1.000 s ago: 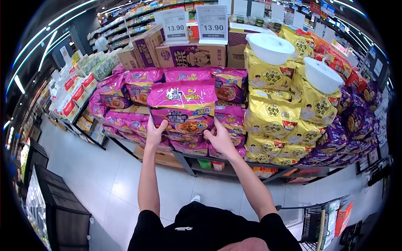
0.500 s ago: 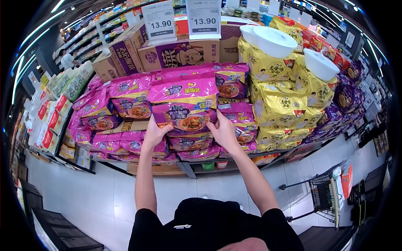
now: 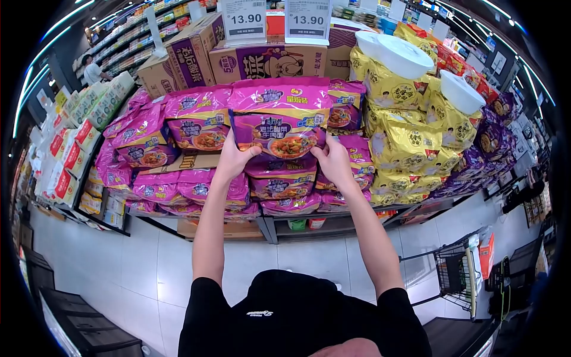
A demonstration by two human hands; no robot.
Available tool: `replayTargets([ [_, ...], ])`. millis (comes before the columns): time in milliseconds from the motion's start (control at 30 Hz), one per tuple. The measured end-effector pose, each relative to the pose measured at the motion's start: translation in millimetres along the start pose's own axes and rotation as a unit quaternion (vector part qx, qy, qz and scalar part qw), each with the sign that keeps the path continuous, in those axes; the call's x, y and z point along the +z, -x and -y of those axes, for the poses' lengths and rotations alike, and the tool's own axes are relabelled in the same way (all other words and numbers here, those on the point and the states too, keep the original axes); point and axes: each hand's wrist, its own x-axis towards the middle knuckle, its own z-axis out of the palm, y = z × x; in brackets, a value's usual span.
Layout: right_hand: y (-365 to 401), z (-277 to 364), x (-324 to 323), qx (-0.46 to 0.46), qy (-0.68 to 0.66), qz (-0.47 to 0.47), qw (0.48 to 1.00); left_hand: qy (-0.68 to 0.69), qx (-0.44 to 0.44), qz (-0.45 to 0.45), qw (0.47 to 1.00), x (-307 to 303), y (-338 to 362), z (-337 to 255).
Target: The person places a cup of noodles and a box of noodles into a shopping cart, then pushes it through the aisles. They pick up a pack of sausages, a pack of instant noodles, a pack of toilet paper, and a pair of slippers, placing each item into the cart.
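On the floor off the right of the dark display stand's [image 3: 270, 231] front edge stands a black wire shopping cart [image 3: 455, 273]. Above the stand's front edge, the left hand [image 3: 234, 159] and right hand [image 3: 335, 162] grip a glossy pink-and-purple plastic noodle pack [image 3: 281, 113] by its lower corners, thumbs pressing its front, other fingers mostly hidden. Matching pink packs [image 3: 199, 128] crowd it on both sides and below; whether it touches them is unclear. Towards the right end, shiny yellow plastic packs [image 3: 404, 146] carry round white bowls [image 3: 407, 56]. Behind, a brown-and-purple cardboard carton [image 3: 267, 64] and two white price signs [image 3: 308, 22] bar the rear.
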Motion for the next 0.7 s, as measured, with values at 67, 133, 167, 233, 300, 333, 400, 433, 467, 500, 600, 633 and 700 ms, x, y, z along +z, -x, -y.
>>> replayTargets([
  [67, -8, 3, -1, -0.023, -0.005, -0.02, 1.0, -0.009, 0.016, -0.011, 1.0, 2, -10, -1],
  [133, -15, 5, -1, -0.018, -0.002, -0.026, 1.0, -0.014, 0.02, -0.017, 1.0, 1, -17, 4],
  [167, -13, 6, -1, -0.012, 0.0, -0.027, 1.0, -0.014, 0.019, -0.016, 1.0, 1, -15, 7],
  [233, -6, 4, 0, -0.007, 0.007, -0.021, 1.0, -0.005, -0.018, 0.008, 1.0, 0, -9, 11],
  [300, 2, 0, 2, -0.006, 0.014, -0.017, 1.0, -0.045, -0.03, -0.003, 0.999, 6, 7, 12],
  [333, 6, -5, 3, -0.002, 0.015, -0.009, 1.0, -0.083, -0.042, -0.014, 0.996, 9, 16, 13],
  [400, 19, -12, 8, 0.004, 0.017, 0.0, 1.0, -0.064, -0.047, -0.004, 0.997, 12, 29, 20],
  [433, 25, -15, 10, 0.014, 0.017, 0.006, 1.0, -0.044, -0.051, 0.007, 0.998, 13, 33, 22],
  [467, 29, -17, 11, 0.026, 0.017, 0.01, 0.999, -0.062, -0.048, 0.004, 0.997, 13, 34, 24],
  [500, 33, -16, 11, 0.03, 0.018, 0.008, 0.999, -0.061, -0.05, 0.009, 0.997, 14, 36, 20],
  [600, 34, -9, 7, 0.052, 0.016, 0.024, 0.998, -0.169, -0.023, -0.011, 0.985, 15, 31, 5],
  [633, 30, -7, 8, 0.053, 0.015, 0.02, 0.998, -0.169, -0.02, -0.008, 0.985, 15, 27, 4],
  [700, 25, -4, 10, 0.037, 0.025, 0.002, 0.999, -0.16, -0.015, -0.021, 0.987, 13, 21, 3],
])
